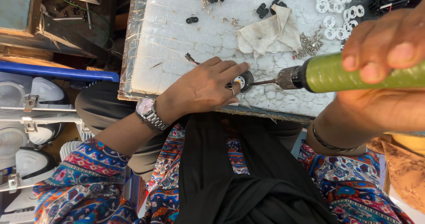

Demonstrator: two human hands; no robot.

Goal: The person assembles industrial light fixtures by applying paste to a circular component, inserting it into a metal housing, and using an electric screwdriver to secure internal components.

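Cracked white worktop [177, 38] is bearing the small round holder [245, 80] that the left hand [201, 89] is clamping down by its rim, steadying it while the right hand [380, 69], wrapped tight around the green driver [336, 73], is pressing its bit [264, 81] into the holder's side.

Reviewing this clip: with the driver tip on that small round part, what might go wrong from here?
1. The left hand pins the small round part with fingertips right beside the driver bit; a slip could jab a finger.
2. The part sits near the table edge, so it may skid off.
3. The right hand grips the green driver far back, so the bit could wobble off.
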